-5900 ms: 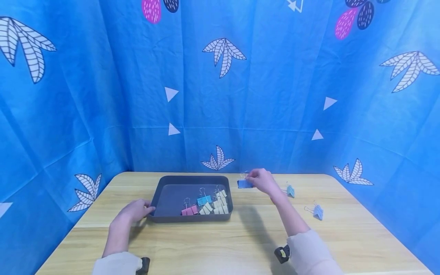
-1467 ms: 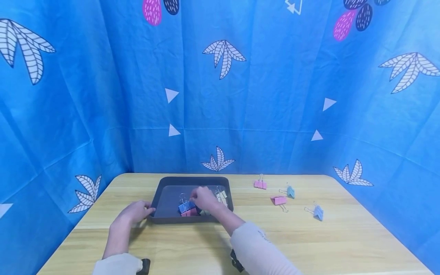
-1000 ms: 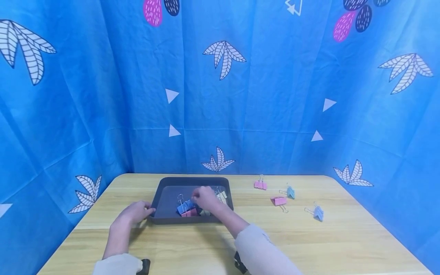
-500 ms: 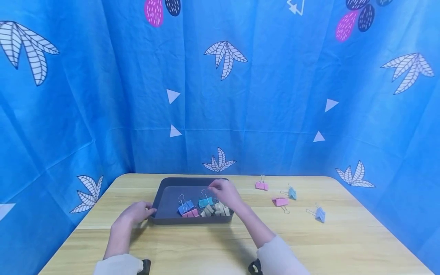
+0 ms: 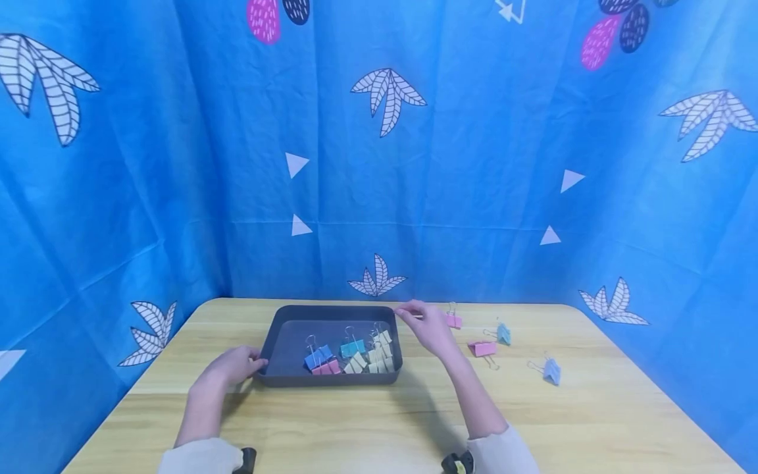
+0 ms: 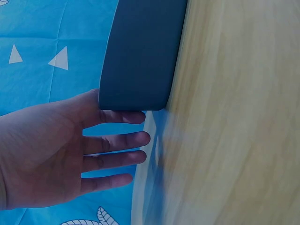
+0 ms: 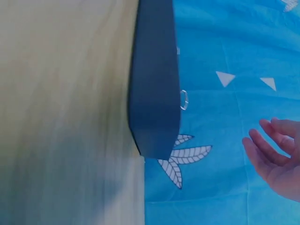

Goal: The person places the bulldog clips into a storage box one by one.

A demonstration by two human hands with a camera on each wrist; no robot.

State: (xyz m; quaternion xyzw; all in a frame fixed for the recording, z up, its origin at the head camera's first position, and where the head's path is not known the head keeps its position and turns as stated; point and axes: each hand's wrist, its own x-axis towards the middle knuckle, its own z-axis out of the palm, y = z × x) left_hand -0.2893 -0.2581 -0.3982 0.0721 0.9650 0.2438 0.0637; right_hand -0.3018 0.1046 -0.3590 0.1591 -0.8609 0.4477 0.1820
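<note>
My left hand (image 5: 232,366) holds the near left corner of a dark grey tray (image 5: 328,380), thumb over the rim and forefinger along the outer wall. In the left wrist view the other fingers of this hand (image 6: 70,145) stretch out straight below the tray wall (image 6: 140,61). My right hand (image 5: 428,324) hovers above the tray's far right corner, fingers loosely bent with nothing in them. Inside the tray lie a blue binder clip (image 5: 318,356) leaning on a pink binder clip (image 5: 326,367), a teal binder clip (image 5: 353,348) and several pale yellow binder clips (image 5: 380,355).
To the right on the wooden table (image 5: 331,428) lie a pink clip (image 5: 454,321) partly behind my right hand, another pink clip (image 5: 482,349), a teal clip (image 5: 503,334) and a light blue clip (image 5: 551,372). A blue patterned curtain (image 5: 474,131) surrounds the table's back and sides.
The blue binder clip that my right hand held earlier now lies in the tray. My right hand has lifted out and moved right. My left hand stays on the tray.
</note>
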